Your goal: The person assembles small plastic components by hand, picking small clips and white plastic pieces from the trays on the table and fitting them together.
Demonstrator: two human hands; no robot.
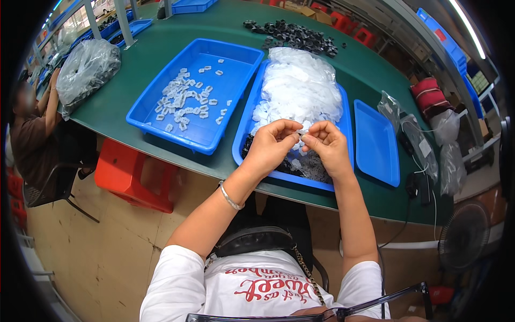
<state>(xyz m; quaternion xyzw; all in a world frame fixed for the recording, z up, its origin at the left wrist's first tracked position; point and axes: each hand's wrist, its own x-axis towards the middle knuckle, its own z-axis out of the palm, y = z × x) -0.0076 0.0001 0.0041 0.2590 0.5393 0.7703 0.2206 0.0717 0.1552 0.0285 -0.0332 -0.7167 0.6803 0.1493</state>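
Grip: your left hand [271,144] and right hand [329,146] pinch a small pale piece [300,134], mostly hidden | Handling: probably light, stiff, slippery plastic; best taken by its edges | Place: above the blue rectangular plastic tray [289,177] on the green worktop [177,29]

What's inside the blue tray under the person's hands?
The blue tray holds what looks like a stuffed clear bag, loose white pieces, and dark bits along its near side. Its floor is covered, and the left hand and right hand hide some contents.
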